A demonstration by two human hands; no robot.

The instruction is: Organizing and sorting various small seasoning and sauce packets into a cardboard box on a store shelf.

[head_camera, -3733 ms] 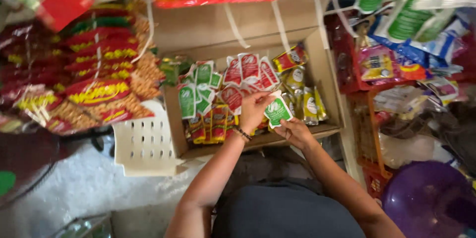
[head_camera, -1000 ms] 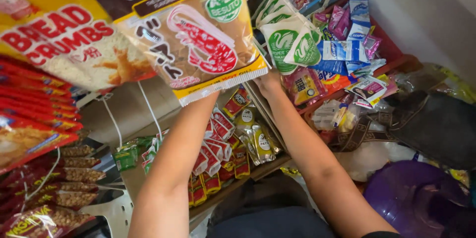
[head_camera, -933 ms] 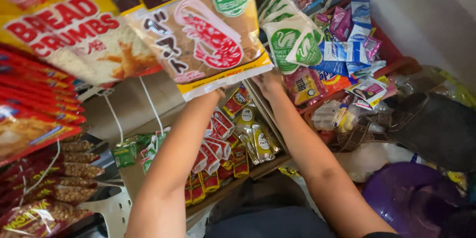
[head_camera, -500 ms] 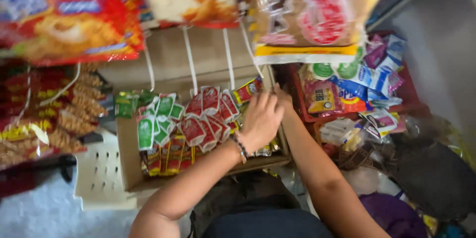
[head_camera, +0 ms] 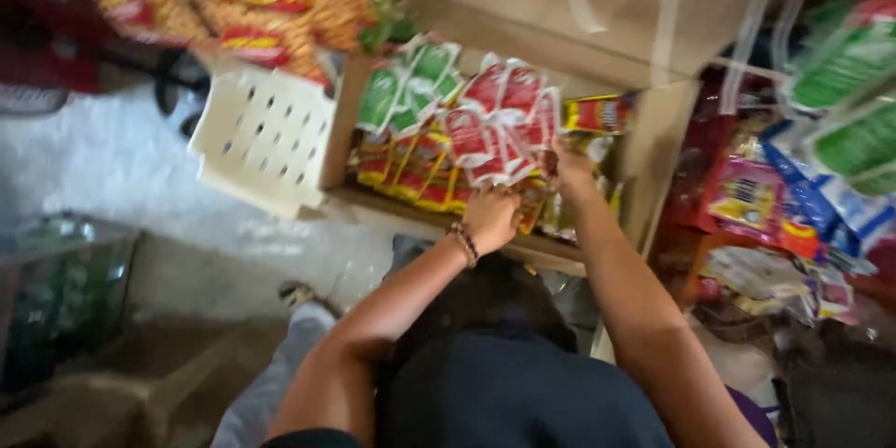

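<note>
Hands deep in stock here, seen from the head camera, the only view going. The left hand point(head_camera: 489, 217), beaded bracelet at the wrist, is down at the near edge of the cardboard box point(head_camera: 665, 145), fingers curled at the bottom of the red sachets point(head_camera: 499, 121); it looks closed on one or two of them, though motion blur keeps me from being sure. The right hand point(head_camera: 566, 166) is further in, just beside the same red bunch and above the yellow packets point(head_camera: 569, 215); whether it is pinching anything, I cannot tell. Green sachets point(head_camera: 403, 91) stand upright at the far left of the box, orange-and-yellow packets point(head_camera: 411, 159) lying in front of them. A white perforated crate point(head_camera: 266, 135) sits touching the box's left wall, peanut packs point(head_camera: 271, 0) hanging above it.

My read: this is sorting or picking among the red sachets. Drawing one free calls for a firm pinch on a single sachet while the other hand steadies its neighbours.
</note>
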